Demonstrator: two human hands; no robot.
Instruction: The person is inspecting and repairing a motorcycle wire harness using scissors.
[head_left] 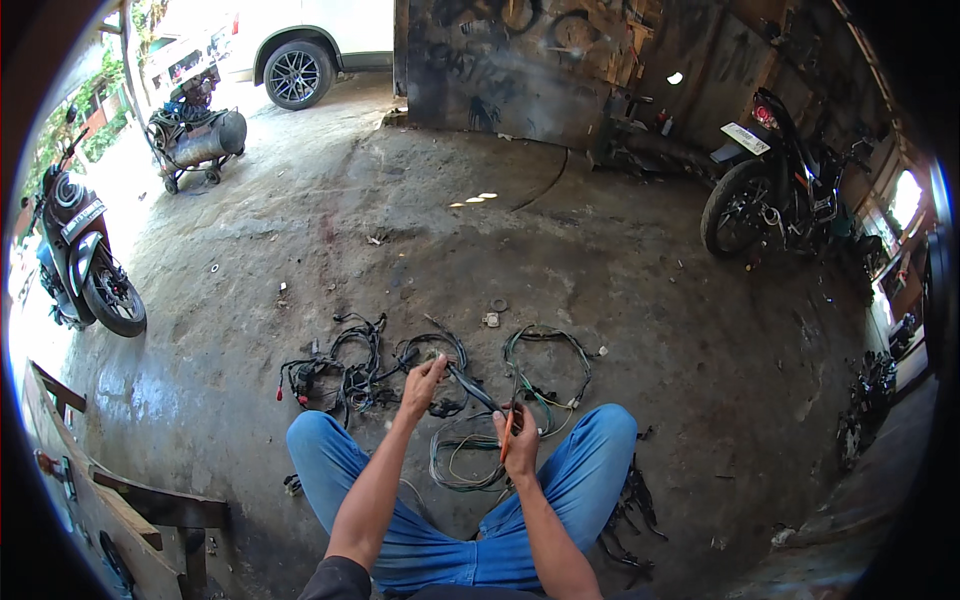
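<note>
"Progress?"

"Partway, I'd judge: a loose coil of thin green and yellow wires (465, 442) lies bared on the grey concrete floor (660, 330); a black-sleeved cable bundle (472, 386) spans both hands, unfinished."

"Hands?"

"Right hand (519, 442) grips an orange-handled tool (506, 437); left hand (425, 381) seems pinched on the bundle's far end."

"Left to do?"

"Apparently the tangled black wiring harness (362, 384), leftward."

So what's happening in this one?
A person is handling wiring low over the floor. The left hand grips a dark wire bundle that runs across to the right hand, which holds an orange tool, its exact type unclear. A black wire tangle lies ahead to the left, a green wire coil ahead to the right.
</note>
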